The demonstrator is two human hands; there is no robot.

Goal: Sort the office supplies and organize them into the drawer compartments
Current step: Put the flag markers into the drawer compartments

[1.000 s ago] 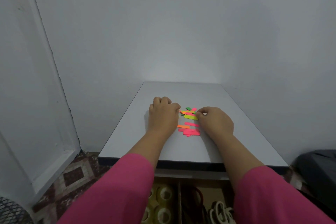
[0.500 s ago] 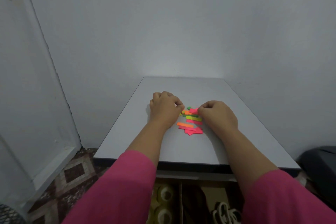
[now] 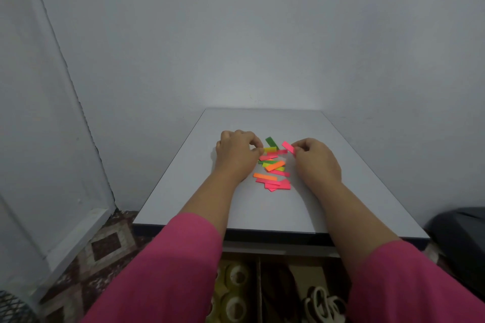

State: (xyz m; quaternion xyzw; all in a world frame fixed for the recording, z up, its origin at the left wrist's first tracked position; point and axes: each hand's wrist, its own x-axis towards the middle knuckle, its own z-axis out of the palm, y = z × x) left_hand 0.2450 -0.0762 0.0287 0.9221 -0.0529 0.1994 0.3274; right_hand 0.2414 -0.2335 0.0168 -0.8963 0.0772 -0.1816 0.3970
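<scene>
Down by our pink sleeves (image 3: 170,270) we see the open drawer (image 3: 259,278), with tape rolls (image 3: 233,288) in its left part. On the gray surface (image 3: 341,191) lies a pile of bright paper strips (image 3: 273,170). Our left hand (image 3: 237,155) pinches a yellow strip (image 3: 269,149) at the far end of the pile. Our right hand (image 3: 315,160) pinches a pink strip (image 3: 288,147) there, tilted.
</scene>
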